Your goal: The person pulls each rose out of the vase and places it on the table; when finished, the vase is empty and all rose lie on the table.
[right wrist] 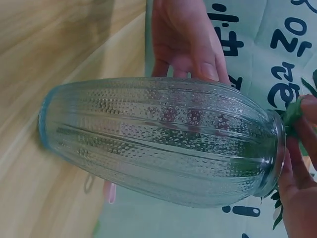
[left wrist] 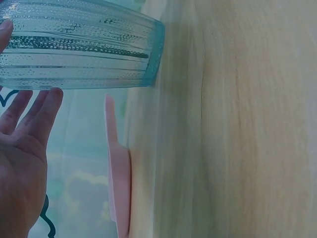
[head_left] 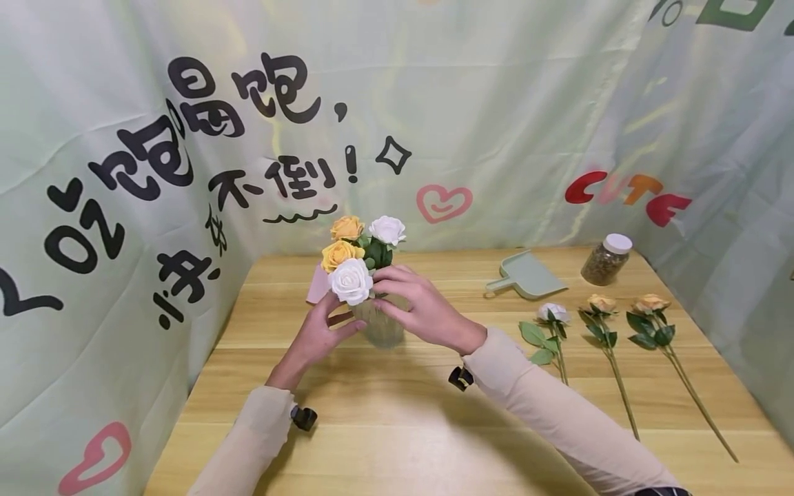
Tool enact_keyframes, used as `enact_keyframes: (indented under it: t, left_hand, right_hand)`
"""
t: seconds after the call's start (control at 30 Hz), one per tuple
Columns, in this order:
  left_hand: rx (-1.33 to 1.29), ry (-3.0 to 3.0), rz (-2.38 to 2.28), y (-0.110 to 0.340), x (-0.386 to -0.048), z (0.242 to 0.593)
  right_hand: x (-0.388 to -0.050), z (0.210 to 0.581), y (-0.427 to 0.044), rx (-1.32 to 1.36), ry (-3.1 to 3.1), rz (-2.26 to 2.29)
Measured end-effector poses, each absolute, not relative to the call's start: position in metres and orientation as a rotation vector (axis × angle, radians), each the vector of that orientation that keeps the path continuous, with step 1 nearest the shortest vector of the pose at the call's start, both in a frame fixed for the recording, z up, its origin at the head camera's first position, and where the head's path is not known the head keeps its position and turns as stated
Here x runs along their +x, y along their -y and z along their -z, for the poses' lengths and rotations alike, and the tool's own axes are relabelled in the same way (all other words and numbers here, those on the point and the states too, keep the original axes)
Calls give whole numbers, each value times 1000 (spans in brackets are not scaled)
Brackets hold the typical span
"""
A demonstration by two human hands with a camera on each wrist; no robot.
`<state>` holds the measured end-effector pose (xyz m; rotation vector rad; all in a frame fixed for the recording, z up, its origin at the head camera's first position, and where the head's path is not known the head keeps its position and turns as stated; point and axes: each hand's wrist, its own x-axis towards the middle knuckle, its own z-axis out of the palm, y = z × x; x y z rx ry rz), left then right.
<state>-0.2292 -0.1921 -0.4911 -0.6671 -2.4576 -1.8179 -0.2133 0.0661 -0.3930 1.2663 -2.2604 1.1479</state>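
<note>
A ribbed clear glass vase [head_left: 383, 332] stands on the table with two yellow roses [head_left: 340, 255] and two white roses [head_left: 351, 281] above its mouth. My left hand [head_left: 319, 336] holds the vase from the left, its fingers behind the glass and its thumb [right wrist: 208, 69] at the near side. At the rim, my right hand [head_left: 424, 310] pinches green foliage [right wrist: 292, 115] under the front white rose. The rose head partly hides those fingertips in the head view. Through the textured glass [right wrist: 163, 144], the inside looks blurred.
To the right lie a white rose [head_left: 553, 313] and two yellow-orange roses [head_left: 602, 303] with long stems. Behind them are a grey-green dustpan [head_left: 530, 274] and a white-lidded jar [head_left: 606, 260]. A pink object [left wrist: 119, 178] lies behind the vase. Printed cloth [head_left: 496, 103] surrounds the table.
</note>
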Motion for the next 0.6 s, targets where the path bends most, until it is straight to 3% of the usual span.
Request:
enact_keyframes:
  t: [0.2,0.6]
  left_hand:
    - [-666,2450,1827,191,-229,492]
    - [-668,2429,1844,190,-228,490]
  right_hand:
    - [-213,394,-63,1240,2228,-1088]
    - [-213,384,-73,990,1875,-1552]
